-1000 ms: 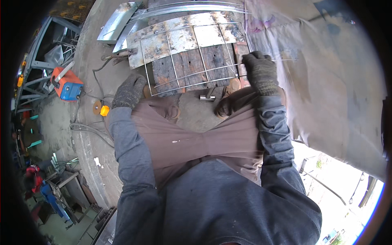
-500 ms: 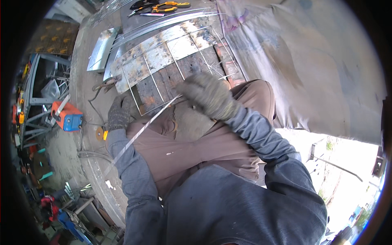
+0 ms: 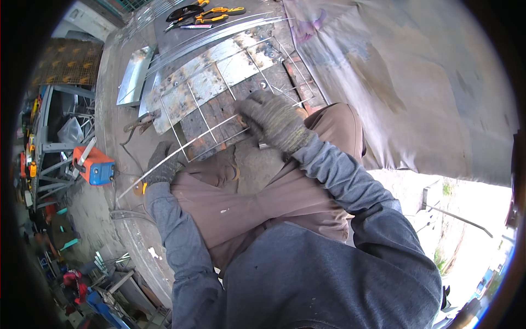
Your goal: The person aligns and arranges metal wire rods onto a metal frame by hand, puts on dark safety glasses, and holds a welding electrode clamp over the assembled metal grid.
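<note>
My right hand, in a grey-green knit glove, is closed around a thin metal rod. The rod slants from beside my left wrist up across the near edge of a grid of thin wires. This grid lies over a stained metal sheet and a dark, rusty plate. My left hand, gloved alike, is low beside my left knee, with the rod passing over it. Its fingers are mostly hidden, and I cannot make out whether it touches the rod.
Orange-handled pliers and a bundle of thin rods lie at the far side. A bent metal channel is left of the sheet, near a cabled clamp. An orange-and-blue machine stands left. Grey cloth hangs at right.
The rod has swung from a steep slant over my left forearm to a flatter one across the wire grid's near edge. My right hand has stayed in nearly the same place.
</note>
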`<state>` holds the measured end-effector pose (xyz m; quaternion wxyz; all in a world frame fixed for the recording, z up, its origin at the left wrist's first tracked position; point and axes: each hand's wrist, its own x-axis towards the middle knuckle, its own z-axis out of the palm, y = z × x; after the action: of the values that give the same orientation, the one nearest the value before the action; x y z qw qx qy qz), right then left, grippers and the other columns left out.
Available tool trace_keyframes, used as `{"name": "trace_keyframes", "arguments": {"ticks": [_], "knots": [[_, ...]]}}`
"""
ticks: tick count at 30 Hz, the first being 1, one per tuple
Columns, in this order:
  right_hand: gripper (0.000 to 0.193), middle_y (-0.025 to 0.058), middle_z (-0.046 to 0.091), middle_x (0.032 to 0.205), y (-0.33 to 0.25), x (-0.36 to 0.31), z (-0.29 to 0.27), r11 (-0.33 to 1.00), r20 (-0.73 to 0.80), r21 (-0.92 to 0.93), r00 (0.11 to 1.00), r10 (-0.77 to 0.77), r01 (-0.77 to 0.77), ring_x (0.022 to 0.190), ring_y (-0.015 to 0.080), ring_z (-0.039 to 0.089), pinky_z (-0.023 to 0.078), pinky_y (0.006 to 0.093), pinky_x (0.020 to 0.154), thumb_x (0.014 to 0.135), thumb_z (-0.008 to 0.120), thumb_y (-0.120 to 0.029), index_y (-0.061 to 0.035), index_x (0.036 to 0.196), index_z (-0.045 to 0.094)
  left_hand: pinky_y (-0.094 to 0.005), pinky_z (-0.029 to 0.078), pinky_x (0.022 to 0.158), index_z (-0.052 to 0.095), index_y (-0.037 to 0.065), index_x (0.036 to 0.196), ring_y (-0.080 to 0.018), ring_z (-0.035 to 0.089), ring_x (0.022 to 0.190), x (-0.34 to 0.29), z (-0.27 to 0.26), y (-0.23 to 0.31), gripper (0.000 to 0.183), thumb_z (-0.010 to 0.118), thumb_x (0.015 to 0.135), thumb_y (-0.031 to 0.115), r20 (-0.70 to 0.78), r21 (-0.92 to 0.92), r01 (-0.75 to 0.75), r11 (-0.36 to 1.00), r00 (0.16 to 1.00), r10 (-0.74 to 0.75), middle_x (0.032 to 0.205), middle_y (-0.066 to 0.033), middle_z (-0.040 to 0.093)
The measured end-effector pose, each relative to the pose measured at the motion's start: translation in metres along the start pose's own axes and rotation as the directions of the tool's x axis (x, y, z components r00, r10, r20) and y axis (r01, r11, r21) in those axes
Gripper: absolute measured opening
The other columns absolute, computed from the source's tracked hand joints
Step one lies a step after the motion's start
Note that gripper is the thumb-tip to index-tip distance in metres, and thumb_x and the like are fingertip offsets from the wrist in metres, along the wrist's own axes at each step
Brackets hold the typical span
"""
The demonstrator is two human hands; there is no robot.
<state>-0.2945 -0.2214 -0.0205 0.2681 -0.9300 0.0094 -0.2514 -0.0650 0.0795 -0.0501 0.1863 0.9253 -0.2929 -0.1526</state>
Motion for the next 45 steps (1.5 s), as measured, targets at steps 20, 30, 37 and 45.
{"name": "trace_keyframes", "arguments": {"ticks": [20, 30, 37, 45], "knots": [[0.019, 0.0221, 0.063, 0.114, 0.048, -0.019, -0.009, 0.728, 0.047, -0.49, 0.82, 0.571, -0.479, 0.106, 0.0439, 0.064, 0.054, 0.054, 0.088, 0.094, 0.06, -0.011, -0.0114, 0.112, 0.066, -0.0429, 0.052, 0.092, 0.07, 0.011, 0.115, -0.0334, 0.068, 0.104, -0.012, -0.01, 0.028, 0.03, 0.063, 0.096, 0.033, -0.016, -0.392, 0.093, 0.915, 0.994, -0.108, 0.112, -0.0128, 0.072], [0.024, 0.0216, 0.063, 0.115, 0.056, -0.019, -0.009, 0.697, -0.002, -0.527, 0.821, 0.571, -0.487, 0.106, 0.0436, 0.064, 0.054, 0.0527, 0.09, 0.091, 0.061, -0.009, -0.0114, 0.114, 0.066, -0.0432, 0.053, 0.088, 0.07, 0.011, 0.107, -0.0326, 0.069, 0.1, -0.015, -0.015, 0.051, 0.029, 0.07, 0.091, 0.036, 0.073, -0.184, 0.072, 0.98, 0.996, -0.06, 0.104, -0.0141, 0.072], [0.026, 0.0219, 0.062, 0.119, 0.06, -0.02, -0.011, 0.699, 0.016, -0.517, 0.811, 0.585, -0.494, 0.109, 0.0439, 0.063, 0.053, 0.0533, 0.091, 0.09, 0.062, -0.007, -0.013, 0.115, 0.066, -0.0456, 0.052, 0.089, 0.068, 0.01, 0.108, -0.0358, 0.068, 0.102, -0.012, -0.008, 0.056, 0.04, 0.07, 0.091, 0.046, 0.091, -0.108, 0.186, 0.976, 0.98, -0.177, 0.106, -0.0169, 0.072], [0.03, 0.0212, 0.063, 0.112, 0.054, -0.021, -0.011, 0.709, -0.041, -0.498, 0.831, 0.555, -0.499, 0.106, 0.0432, 0.064, 0.053, 0.0514, 0.088, 0.084, 0.066, -0.001, -0.0139, 0.111, 0.068, -0.0487, 0.048, 0.099, 0.066, 0.008, 0.115, -0.0424, 0.064, 0.113, -0.002, 0.003, 0.048, 0.06, 0.056, 0.095, 0.063, 0.087, -0.048, 0.256, 0.966, 0.964, -0.251, 0.115, -0.0239, 0.07]]}}
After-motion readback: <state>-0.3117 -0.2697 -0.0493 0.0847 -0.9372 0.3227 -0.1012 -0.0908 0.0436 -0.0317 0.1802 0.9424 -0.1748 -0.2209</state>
